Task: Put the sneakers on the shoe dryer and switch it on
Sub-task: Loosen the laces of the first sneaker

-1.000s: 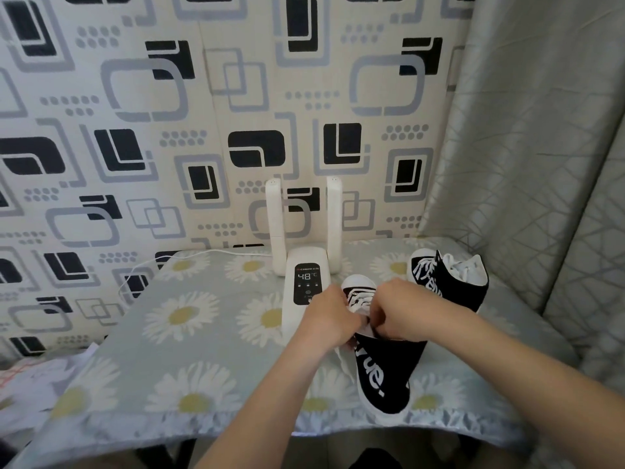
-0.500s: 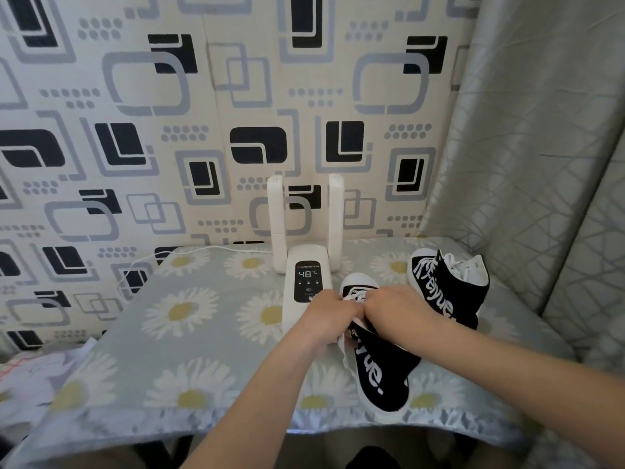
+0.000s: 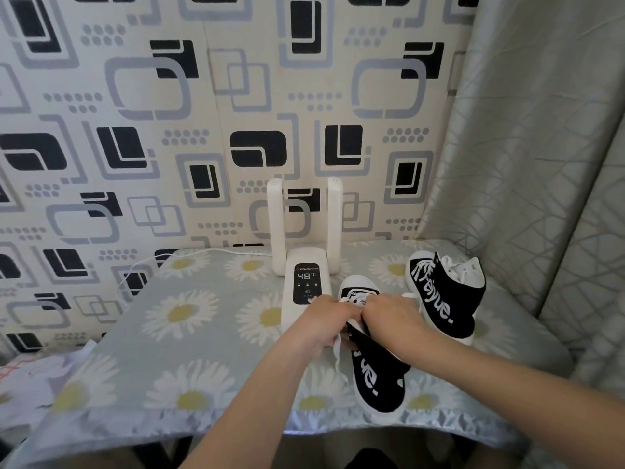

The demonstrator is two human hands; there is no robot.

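My fingers (image 3: 341,314) are curled in at the throat of the near sneaker (image 3: 375,374), left hand (image 3: 323,328) and right hand (image 3: 394,316) knuckle to knuckle, pinching what I take to be the laces or tongue; the fingertips are buried, so I cannot tell exactly what each grips. Over the last second both hands have slid a little toward twelve o'clock along the shoe, which now lies flatter on the table (image 3: 162,333), heel at six, toe at twelve. I judge I am opening it up, so nothing is mounted yet. A loose lace (image 3: 338,353) trails out under my left hand. At one o'clock the second sneaker (image 3: 446,299) stands apart, untouched. At twelve the dryer (image 3: 306,265) has both posts bare; its panel reads 48°C, though its lower edge is covered by my left hand and the buttons are too small to read.
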